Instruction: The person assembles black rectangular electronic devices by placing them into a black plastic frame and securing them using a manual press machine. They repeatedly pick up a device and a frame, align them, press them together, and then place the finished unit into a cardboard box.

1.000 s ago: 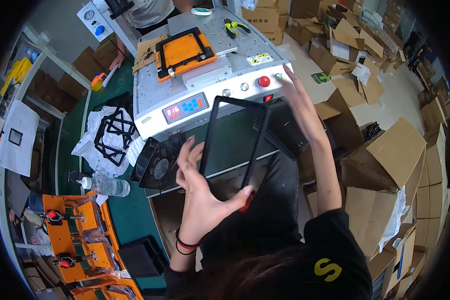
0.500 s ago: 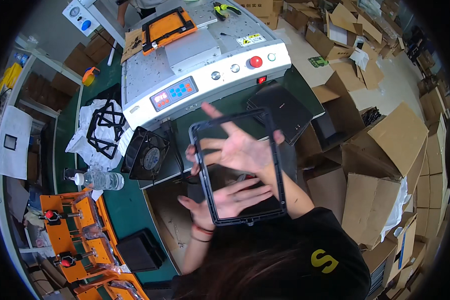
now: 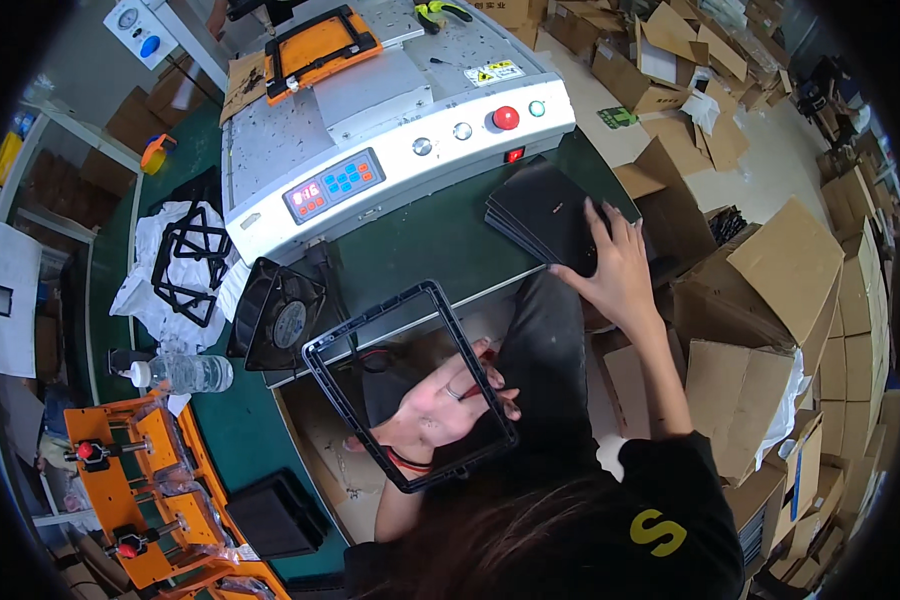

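My left hand (image 3: 432, 412) is closed on a black rectangular plastic frame (image 3: 372, 318), held tilted above my lap. Its fingers curl at the frame's right-hand bar and the palm shows through the opening. At the table's front right, my right hand (image 3: 622, 278) reaches onto a stack of thin black panels (image 3: 545, 212). Its fingers are spread over the near right corner of the stack, the thumb by the front edge. The panels lie slightly fanned out.
A white machine with a control panel (image 3: 335, 185) stands behind. An orange fixture holding a black frame (image 3: 325, 55) rests on it. Left are loose black frames (image 3: 190, 262), a fan (image 3: 280, 318), a bottle (image 3: 195, 373) and orange clamp jigs (image 3: 135, 470). Cardboard boxes (image 3: 745, 400) crowd the right.
My right hand has left the black frame and moved right to the panel stack. In my left hand, the frame has come down and left, and turned.
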The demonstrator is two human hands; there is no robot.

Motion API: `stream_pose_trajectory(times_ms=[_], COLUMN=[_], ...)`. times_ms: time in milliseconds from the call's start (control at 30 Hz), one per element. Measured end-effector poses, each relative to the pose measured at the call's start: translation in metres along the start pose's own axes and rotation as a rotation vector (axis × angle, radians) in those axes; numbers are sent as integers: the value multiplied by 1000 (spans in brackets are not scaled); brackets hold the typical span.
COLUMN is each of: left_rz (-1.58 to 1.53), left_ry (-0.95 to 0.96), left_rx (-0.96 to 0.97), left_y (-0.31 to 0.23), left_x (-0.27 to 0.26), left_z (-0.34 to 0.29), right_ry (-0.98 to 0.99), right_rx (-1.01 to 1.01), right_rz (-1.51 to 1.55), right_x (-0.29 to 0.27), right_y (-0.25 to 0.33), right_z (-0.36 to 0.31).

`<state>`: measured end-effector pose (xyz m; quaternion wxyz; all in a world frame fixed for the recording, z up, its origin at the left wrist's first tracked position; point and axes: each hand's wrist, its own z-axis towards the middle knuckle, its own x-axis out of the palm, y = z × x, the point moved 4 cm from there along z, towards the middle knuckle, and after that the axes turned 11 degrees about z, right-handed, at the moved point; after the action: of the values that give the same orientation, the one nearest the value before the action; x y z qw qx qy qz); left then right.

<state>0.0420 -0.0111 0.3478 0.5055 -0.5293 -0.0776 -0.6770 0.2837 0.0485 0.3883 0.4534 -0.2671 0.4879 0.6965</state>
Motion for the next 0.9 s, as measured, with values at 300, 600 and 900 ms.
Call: stream_pose_trajectory(times_ms=[300, 600, 900], left_rz=[224, 235, 436], left_ry=[-513, -387, -324], left_rx=[-246, 66, 119], left_y=[-17, -21, -15], left_x=[12, -34, -33], left_z=[15, 16, 22], right_ry=[140, 162, 50], right_rx=[20, -5, -202], right_rz=[235, 825, 610], right_x=[-12, -34, 0], right_y=[-9, 93, 137], right_z=[10, -18, -46])
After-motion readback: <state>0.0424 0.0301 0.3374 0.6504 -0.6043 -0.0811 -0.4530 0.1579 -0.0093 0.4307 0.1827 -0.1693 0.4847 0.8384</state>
